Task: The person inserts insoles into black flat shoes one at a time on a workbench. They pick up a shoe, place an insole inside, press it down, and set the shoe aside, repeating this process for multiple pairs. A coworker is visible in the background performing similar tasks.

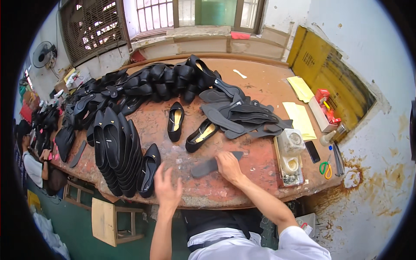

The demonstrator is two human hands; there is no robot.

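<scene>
Left of the boxy white plastic container (290,141), my right hand (228,167) hid part of a flat dark-grey insole (203,168); whether I gripped it, I couldn't tell. Farther left, my blurred left hand (168,187) spread empty.

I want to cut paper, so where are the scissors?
In the head view, the scissors lie near the table's right end, below and right of the black phone.
</scene>
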